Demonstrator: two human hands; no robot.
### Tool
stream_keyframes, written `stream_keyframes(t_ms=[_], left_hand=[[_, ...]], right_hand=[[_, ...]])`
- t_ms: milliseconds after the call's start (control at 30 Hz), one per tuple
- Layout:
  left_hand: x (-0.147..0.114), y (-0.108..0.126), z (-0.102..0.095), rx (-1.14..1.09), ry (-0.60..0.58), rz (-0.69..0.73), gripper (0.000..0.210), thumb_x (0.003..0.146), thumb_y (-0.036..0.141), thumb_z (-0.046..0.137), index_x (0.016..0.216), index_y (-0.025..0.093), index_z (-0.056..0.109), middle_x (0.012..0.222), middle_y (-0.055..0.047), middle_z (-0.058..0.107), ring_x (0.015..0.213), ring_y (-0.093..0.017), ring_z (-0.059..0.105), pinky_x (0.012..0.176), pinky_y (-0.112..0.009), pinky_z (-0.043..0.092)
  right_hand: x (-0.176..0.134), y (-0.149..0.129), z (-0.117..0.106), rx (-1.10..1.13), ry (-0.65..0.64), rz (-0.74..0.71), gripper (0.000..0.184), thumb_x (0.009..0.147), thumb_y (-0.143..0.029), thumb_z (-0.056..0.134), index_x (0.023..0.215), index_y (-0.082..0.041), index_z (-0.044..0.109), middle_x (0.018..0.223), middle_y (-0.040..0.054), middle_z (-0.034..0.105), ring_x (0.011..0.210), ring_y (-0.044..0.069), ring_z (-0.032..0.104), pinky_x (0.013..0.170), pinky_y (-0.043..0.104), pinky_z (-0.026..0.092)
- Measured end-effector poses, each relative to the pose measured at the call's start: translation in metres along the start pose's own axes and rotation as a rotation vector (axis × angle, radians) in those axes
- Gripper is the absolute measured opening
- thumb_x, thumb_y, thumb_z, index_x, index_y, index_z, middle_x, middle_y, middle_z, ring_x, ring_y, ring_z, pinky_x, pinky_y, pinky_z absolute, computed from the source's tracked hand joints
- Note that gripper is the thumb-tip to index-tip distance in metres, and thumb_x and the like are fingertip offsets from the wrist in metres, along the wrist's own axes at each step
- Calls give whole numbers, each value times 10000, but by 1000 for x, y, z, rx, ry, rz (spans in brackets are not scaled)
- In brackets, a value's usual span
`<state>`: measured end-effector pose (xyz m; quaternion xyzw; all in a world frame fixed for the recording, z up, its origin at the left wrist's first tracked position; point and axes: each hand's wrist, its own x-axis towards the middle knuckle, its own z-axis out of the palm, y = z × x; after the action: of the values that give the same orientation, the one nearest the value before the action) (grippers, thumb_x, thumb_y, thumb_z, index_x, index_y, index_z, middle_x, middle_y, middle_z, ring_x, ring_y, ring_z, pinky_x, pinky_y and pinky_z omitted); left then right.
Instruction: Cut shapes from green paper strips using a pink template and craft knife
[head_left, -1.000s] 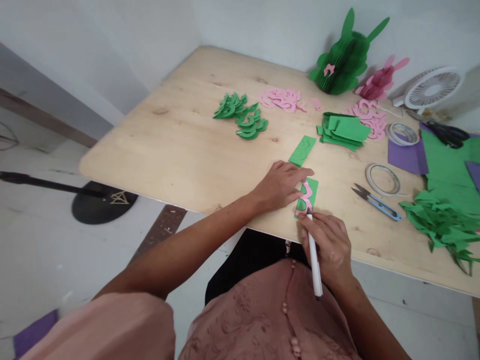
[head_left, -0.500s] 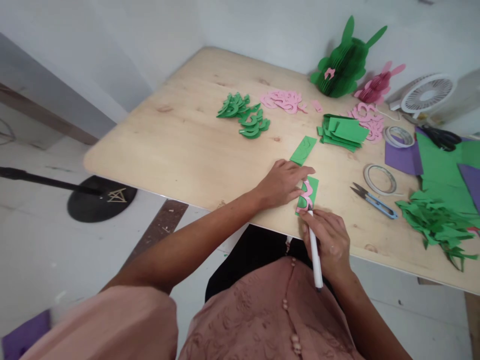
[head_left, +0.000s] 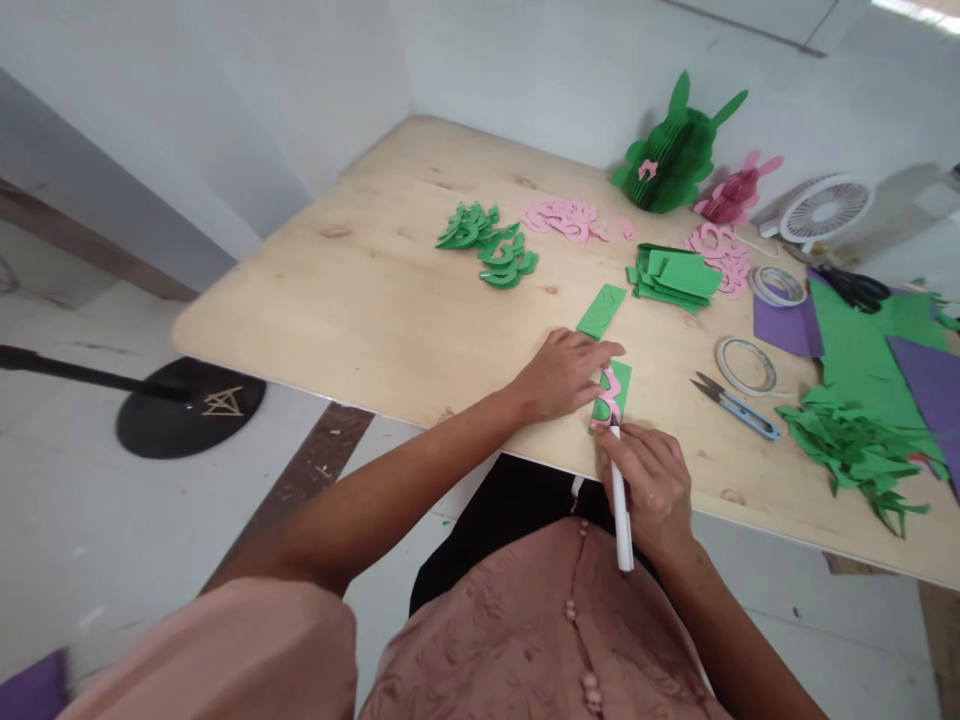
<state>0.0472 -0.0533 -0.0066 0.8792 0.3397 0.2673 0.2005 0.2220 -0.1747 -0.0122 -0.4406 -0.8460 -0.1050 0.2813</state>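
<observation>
My right hand (head_left: 651,485) grips a white marker pen (head_left: 621,505), its dark tip down at the lower edge of a curvy pink paper cutout (head_left: 612,392). The cutout lies on a green paper rectangle (head_left: 621,374) near the table's front edge. With fingers stretched out, my left hand (head_left: 562,375) rests flat at the left side of the cutout, pressing on it. Just beyond that hand lies another green paper piece (head_left: 602,310) with a line drawn on it.
Green cutouts (head_left: 507,262), pink cutouts (head_left: 562,217) and stacked green papers (head_left: 679,277) lie farther back. To the right are blue thread snips (head_left: 739,408), a tape roll (head_left: 745,365), green scraps (head_left: 855,440) and black scissors (head_left: 855,288). A fan (head_left: 829,208) and green paper rabbit (head_left: 667,155) stand behind.
The camera view has shifted slightly, so the table items appear lower and farther left. Both hands keep their places at the cutout, with the pen tip still at its lower edge.
</observation>
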Motion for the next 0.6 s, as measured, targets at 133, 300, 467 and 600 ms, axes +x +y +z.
stream_keyframes(t_ms=[133,300,467,600], left_hand=[[0,0,0,-4,0,0,455,846,165,600,1291,189,507,1157,-27,687,1163,-218,552,1023,-362,325],[-1,0,2,-17,2,-6,446,847,172,597,1284,209,512,1149,-15,693,1166,-221,552,1033,-367,320],[-1,-1,3,-28,20,-2,446,843,170,616,1277,206,521,1117,-5,706,1148,-219,564,1029,-369,332],[-2,-1,4,-29,44,9,442,846,165,611,1277,211,525,1102,-1,716,1148,-210,571,1037,-369,347]], right_hand=[[-1,-1,0,-1,-4,2,342,916,-88,559,1246,-152,619,987,99,755,1018,239,677,869,376,465],[-1,-2,1,-13,7,7,338,920,-99,562,1246,-161,621,988,106,751,1009,241,677,861,377,470],[0,-3,-1,-12,-16,2,344,923,-90,552,1258,-149,607,979,102,750,1012,248,665,849,389,471],[0,-3,-1,2,-22,-1,335,931,-95,541,1257,-142,603,993,97,748,1026,251,654,851,391,468]])
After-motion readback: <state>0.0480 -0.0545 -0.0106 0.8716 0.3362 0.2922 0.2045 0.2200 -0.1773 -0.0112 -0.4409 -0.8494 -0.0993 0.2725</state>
